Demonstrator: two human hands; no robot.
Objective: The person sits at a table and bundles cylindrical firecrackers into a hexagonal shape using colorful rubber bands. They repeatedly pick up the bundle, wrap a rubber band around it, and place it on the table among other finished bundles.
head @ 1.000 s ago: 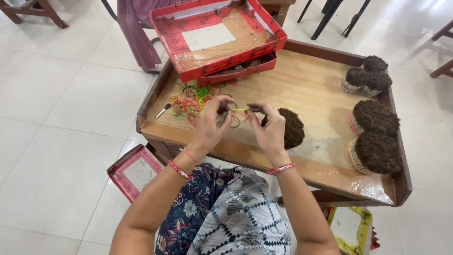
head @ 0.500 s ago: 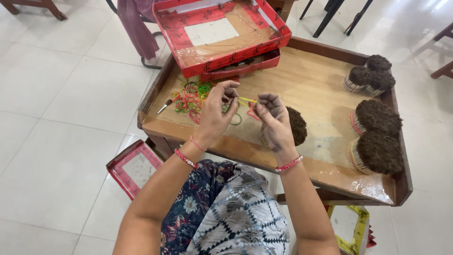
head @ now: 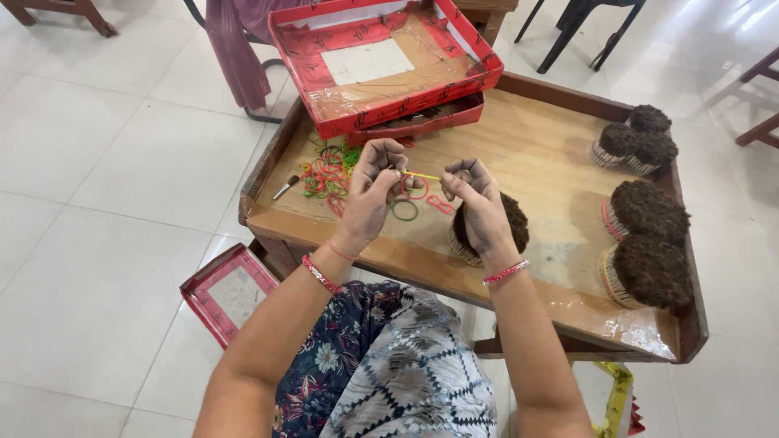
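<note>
Yellow rubber band (head: 421, 175) is pinched taut between left hand (head: 375, 188) and right hand (head: 477, 203), so it's opened up; dark-tipped stick bundle (head: 489, 229) sits at 6 o'clock beneath it on the wooden tray (head: 552, 154). Loose bands pile (head: 324, 174) lies at 9 o'clock, within reach.

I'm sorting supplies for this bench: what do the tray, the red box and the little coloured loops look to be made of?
Tray: looks like wood, raised dark rim, pale worn base under a shiny film at the near edge. Red box: seemingly cardboard, brown inside, glossy tape. Coloured loops: probably rubber bands; the left hand and right hand stretch a yellow one.
</note>
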